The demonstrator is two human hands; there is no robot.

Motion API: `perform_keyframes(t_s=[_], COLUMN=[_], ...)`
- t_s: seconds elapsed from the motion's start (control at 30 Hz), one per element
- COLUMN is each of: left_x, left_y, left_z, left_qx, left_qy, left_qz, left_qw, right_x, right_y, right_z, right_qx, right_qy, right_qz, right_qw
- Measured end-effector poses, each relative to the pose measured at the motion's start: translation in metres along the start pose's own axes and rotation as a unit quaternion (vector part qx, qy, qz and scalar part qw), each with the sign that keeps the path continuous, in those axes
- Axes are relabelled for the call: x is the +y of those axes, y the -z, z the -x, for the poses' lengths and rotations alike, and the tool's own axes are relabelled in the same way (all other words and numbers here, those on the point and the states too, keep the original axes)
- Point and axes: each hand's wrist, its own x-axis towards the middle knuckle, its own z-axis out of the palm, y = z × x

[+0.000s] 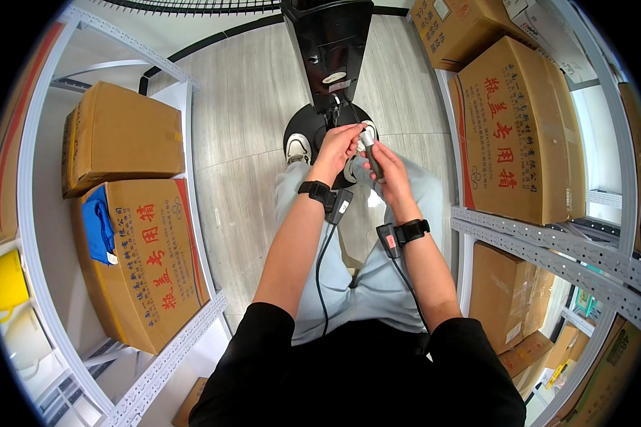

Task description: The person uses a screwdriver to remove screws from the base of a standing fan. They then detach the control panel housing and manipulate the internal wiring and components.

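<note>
In front of a black machine column (325, 50) on a round base, my right hand (389, 171) is wrapped round a grey, silver-topped cylindrical handle (369, 148). My left hand (338, 148) is beside it, fingers pinched at the silver end; what exactly they hold is too small to tell. A thin dark cable (350, 107) hangs from the column toward my fingers. Both my wrists carry black strapped devices (340, 206) with cables running down along my forearms.
Metal shelving (203, 313) stands on both sides with cardboard boxes (124, 135). At left are a blue cloth (98, 220) and a yellow mug (6, 281). My legs and shoes are on the wood-look floor (242, 92) around the column base, and a black wire grille (206, 8) is at the top.
</note>
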Motion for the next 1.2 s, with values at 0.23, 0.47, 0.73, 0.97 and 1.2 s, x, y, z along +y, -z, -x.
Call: perform_keyframes(t_s=[0.23,0.47,0.73,0.97,1.2], left_x=[0.001,0.001,0.002,0.0,0.0], left_y=[-0.002,-0.001,-0.004,-0.006,0.0], left_z=[0.0,-0.001,0.002,-0.001,-0.003], left_qx=[0.0,0.001,0.009,0.013,0.012], left_qy=[-0.003,-0.015,-0.012,0.002,-0.004], left_qz=[0.007,-0.008,-0.004,-0.009,0.001], left_qw=[1.0,1.0,1.0,1.0,1.0], right_x=[-0.007,-0.01,0.0,0.017,-0.005], right_y=[-0.006,-0.005,0.004,-0.008,0.008], right_z=[0.002,0.003,-0.008,-0.008,0.004], right_qx=[0.001,-0.006,-0.021,0.139,-0.048], right_qy=[-0.013,-0.078,-0.088,0.08,-0.145], right_qz=[-0.014,-0.046,-0.032,0.152,-0.074], right_qw=[1.0,0.996,0.995,0.975,0.986])
